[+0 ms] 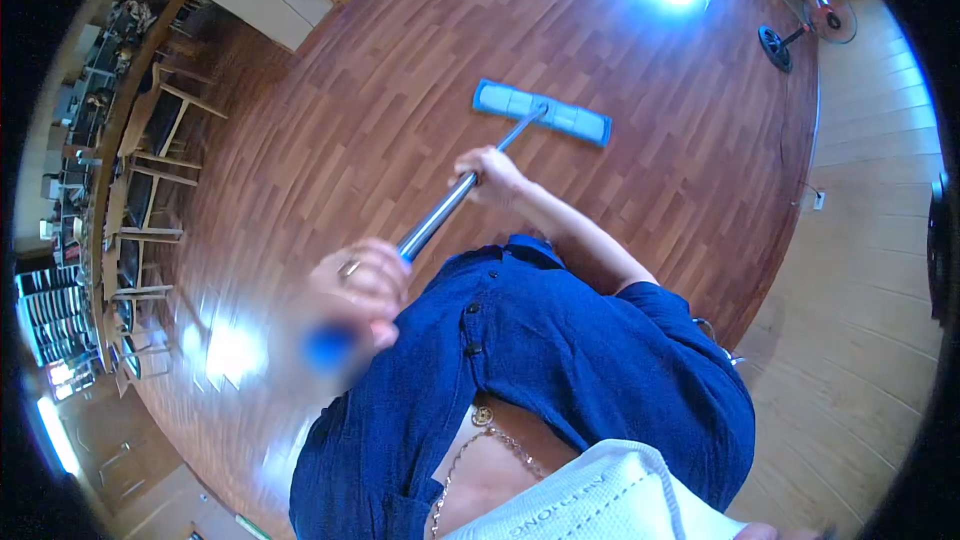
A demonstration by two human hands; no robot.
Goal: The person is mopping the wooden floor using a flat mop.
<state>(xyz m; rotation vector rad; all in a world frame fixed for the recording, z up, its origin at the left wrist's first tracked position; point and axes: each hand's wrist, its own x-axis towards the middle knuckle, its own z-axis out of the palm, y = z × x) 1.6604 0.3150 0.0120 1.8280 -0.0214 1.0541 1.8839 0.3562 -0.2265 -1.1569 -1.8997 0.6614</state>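
A flat floor mop lies ahead of me, its long light-blue head [575, 121] resting on the wood floor. The metal mop handle [437, 214] slants from the head back toward my left side. My left hand [362, 282], with a ring on one finger, is closed around the handle's upper end near its blue tip [328, 347]. That hand and tip are partly blurred. Farther down the shaft, my right hand [492, 176] is wrapped around the handle, the right forearm reaching across from the right. The mop head sits slightly turned, its right end nearer me.
Several chairs [160, 150] line a cluttered counter [98, 230] on the left. A standing fan [828, 15] with a round black base [774, 48] stands at the far right by the pale wall [860, 230]. A wall outlet [819, 201] and cord are there too. Light glares off the floor [400, 70].
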